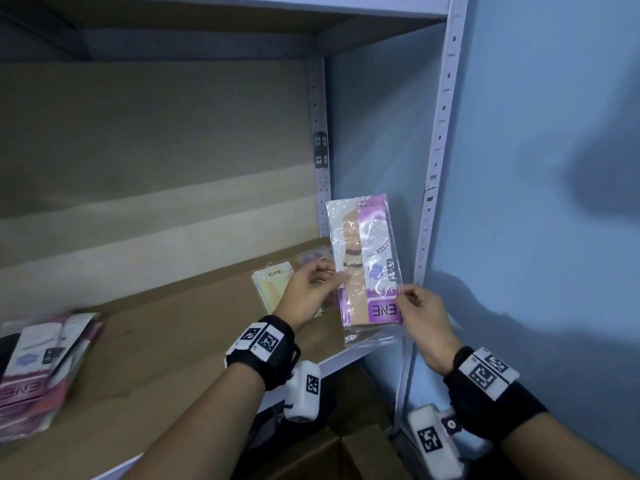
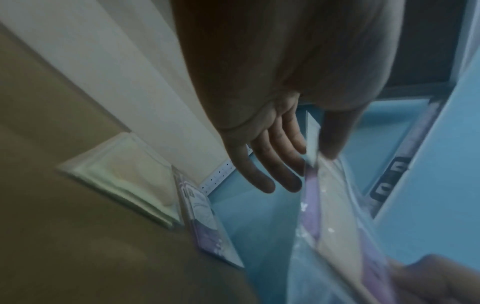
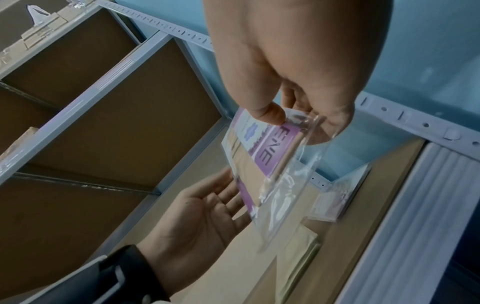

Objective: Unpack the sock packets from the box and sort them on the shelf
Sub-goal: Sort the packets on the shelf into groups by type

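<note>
I hold one sock packet upright in front of the shelf's right end: clear plastic, beige socks, a purple ENE card upside down. My left hand pinches its left edge, thumb in front and straight fingers behind, as the left wrist view shows with the packet. My right hand pinches the lower right corner between thumb and forefinger, seen close in the right wrist view. On the shelf board behind my left hand lie a pale yellow ENE packet and a purple one.
A stack of pink and purple sock packets lies at the shelf's left end. An open cardboard box sits below the shelf. A perforated metal upright and the blue wall stand close on the right. Another shelf board lies overhead.
</note>
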Motion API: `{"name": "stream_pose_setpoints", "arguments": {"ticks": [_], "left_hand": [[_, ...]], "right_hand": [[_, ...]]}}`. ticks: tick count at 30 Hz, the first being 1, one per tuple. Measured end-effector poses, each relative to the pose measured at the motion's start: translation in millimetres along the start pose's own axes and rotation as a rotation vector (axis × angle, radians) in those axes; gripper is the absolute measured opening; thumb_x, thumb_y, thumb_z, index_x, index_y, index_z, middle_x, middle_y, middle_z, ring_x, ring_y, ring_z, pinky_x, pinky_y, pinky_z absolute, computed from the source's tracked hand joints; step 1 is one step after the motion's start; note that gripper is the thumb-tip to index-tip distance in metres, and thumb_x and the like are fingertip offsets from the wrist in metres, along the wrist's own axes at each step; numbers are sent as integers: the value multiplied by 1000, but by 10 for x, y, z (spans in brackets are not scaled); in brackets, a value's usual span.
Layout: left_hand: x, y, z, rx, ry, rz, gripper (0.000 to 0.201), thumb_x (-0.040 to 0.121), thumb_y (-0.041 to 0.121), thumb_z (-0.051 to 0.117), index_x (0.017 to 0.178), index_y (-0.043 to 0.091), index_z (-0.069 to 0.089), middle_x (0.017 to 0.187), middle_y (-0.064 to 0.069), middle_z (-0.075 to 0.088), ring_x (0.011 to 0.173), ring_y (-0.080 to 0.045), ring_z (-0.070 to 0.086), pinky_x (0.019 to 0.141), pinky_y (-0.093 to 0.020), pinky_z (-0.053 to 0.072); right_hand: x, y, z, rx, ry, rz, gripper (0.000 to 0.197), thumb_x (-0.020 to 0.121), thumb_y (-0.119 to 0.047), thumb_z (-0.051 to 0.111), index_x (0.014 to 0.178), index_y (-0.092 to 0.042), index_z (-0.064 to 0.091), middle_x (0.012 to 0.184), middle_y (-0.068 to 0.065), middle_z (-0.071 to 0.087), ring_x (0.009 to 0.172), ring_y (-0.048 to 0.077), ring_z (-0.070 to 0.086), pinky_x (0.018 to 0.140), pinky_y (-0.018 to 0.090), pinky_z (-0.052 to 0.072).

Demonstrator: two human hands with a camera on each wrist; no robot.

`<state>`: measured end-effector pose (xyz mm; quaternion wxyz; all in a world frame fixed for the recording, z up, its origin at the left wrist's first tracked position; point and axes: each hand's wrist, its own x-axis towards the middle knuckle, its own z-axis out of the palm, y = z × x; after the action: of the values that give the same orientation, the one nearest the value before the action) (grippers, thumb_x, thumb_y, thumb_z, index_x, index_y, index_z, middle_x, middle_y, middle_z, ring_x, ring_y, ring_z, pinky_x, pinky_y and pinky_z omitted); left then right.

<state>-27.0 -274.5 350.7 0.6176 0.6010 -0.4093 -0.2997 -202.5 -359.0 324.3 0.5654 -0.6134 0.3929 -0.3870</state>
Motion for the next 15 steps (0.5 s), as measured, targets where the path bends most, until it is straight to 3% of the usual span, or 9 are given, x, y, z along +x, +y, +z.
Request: {"name": "stream_pose_setpoints", "arguments": {"ticks": [3, 7, 11, 15], "left_hand": [[-67, 32, 1, -11, 63, -38, 18, 85, 2, 67, 100, 3, 57, 80, -9, 65, 70, -24, 63, 73, -41, 55], [-63, 121, -157, 56, 67, -32, 19, 84, -3, 66, 101, 3, 60, 76, -9, 64, 64, -16, 64, 60, -29, 57], [52, 331, -402, 471, 0, 28, 18, 83, 1, 67, 89, 18, 65, 74, -2, 63, 67, -13, 60, 62, -24, 53], [126, 574, -483, 1033, -199, 129, 18, 85, 13, 65, 99, 24, 70, 85, 3, 64, 78, -12, 57, 72, -23, 44]], "right_hand": [[-32, -9, 47, -12, -43, 15, 15, 95, -6, 50, 101, -8, 64, 101, 14, 70, 92, 26, 68, 90, 43, 55], [-72, -64, 17, -134, -38, -43, 28, 92, -10, 57, 120, -13, 57, 118, 0, 62, 101, 14, 60, 83, 24, 49], [-39, -203, -72, -328, 115, -379, 43, 87, -12, 63, 127, -16, 50, 124, -2, 48, 106, 12, 51, 88, 24, 42], [-39, -370, -95, -611, 106, -733, 42, 87, -14, 61, 127, -18, 52, 126, -1, 46, 120, 16, 41, 105, 31, 31]]}}
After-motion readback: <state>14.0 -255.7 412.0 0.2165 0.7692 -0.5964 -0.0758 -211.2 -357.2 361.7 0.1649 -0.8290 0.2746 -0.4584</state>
